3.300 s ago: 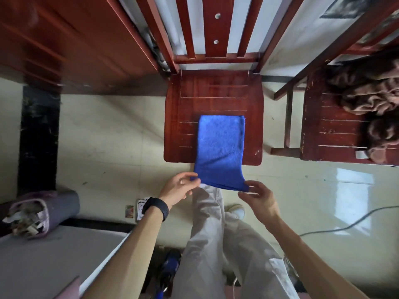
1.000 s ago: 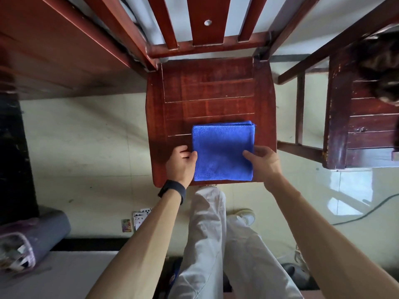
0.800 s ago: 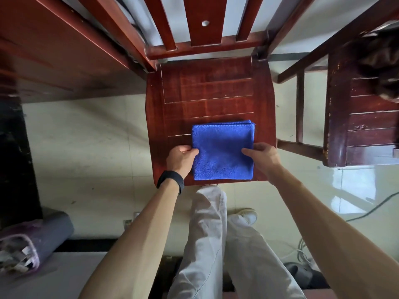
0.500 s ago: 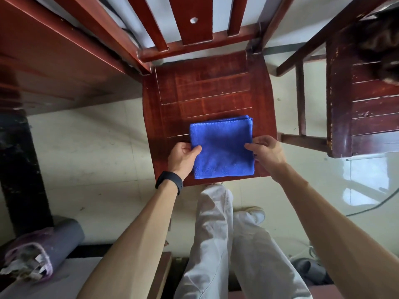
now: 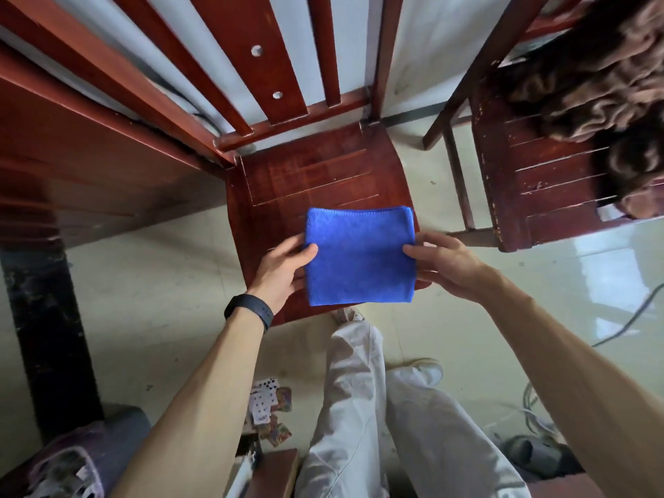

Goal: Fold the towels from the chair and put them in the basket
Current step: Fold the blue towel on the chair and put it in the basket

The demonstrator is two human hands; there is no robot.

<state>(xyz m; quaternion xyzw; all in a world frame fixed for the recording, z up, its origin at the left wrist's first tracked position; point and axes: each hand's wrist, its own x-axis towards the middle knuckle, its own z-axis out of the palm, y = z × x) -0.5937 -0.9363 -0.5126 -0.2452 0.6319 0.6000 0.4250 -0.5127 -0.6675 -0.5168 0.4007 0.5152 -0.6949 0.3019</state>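
I have the blue towel (image 5: pixel 359 255) folded down to a neat square, and it sits over the near half of the wooden chair seat (image 5: pixel 316 177) straight ahead of me. I cannot tell whether it rests on the wood or hangs just clear of it.

My left hand (image 5: pixel 284 267) grips the towel's left edge, thumb on top and the fingers tucked under. My right hand (image 5: pixel 445 262) grips the right edge the same way, so both sets of fingers are closed on the cloth and the square is stretched flat between them.

I judge the folding of this towel to be done. The step in hand is the pick-up, ready for the carry to the basket.

More work waits on the second chair (image 5: pixel 531 195) at the far right, where a heap of brown towels (image 5: pixel 603 77) lies unfolded.

The next move calls for keeping both pinches firm and the square level, so the layers do not slide apart or flop open as I swing it away from the seat.

I need to find the basket first. A purple container (image 5: pixel 72 465) shows at the near left on the floor, and it may be the one, but too little of it shows for me to be sure. I would turn that way and set the towel down flat.
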